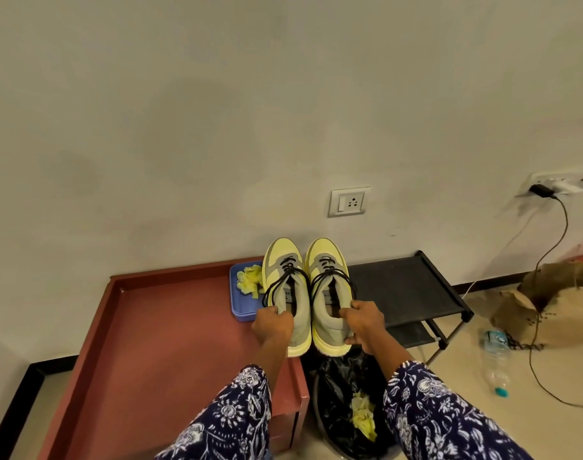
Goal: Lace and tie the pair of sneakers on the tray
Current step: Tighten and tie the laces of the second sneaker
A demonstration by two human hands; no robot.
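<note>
Sneakers (301, 293) look matt cloth w/ smooth pale-yellow soles & black cord laces (285, 277), tray (170, 327) matt reddish-brown, blue box (238, 307) smooth plastic, bin liner (346, 386) glossy black plastic, rack (403, 287) matt black cloth on metal tubes.

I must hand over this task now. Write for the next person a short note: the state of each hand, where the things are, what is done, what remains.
Left hand: grips the heel of the left sneaker.
Right hand: grips the heel of the right sneaker.
Both sneakers are held side by side, toes toward the wall, at the far right corner of the red tray, in front of a blue container.
Done: black laces run through the eyelets of both.
Left: the laces look slack, no bow is visible; tighten and tie each, then set the pair on the tray.
</note>
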